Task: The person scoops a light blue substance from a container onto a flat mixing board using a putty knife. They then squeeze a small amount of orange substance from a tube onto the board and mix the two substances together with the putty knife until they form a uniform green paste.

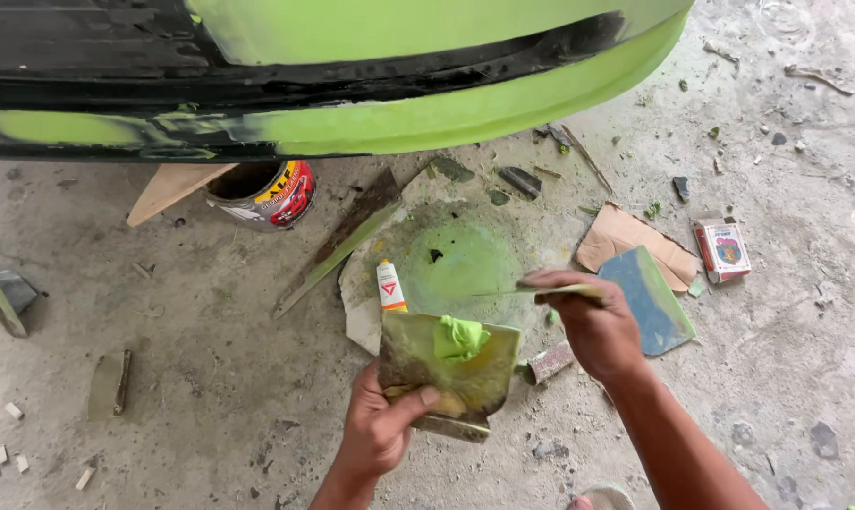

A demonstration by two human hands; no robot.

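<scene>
Two hands worked low over the floor [210, 378] in the head view. The left hand [380, 430] was clamped on a board [451, 373], thumb across its lower edge, tilted up. A lump of green putty [460, 337] sat on the board's upper part. The right hand [592, 326] was closed around a spreader [531, 291], its thin blade pointing left, just above the putty. A tube [390, 286] lay just beyond the board, beside a green-smeared slab [460, 255]. A can [267, 195] stood near the green bumper [446, 113] along the far edge. A small box [722, 248] and cardboard [635, 246] lay to the right.
</scene>
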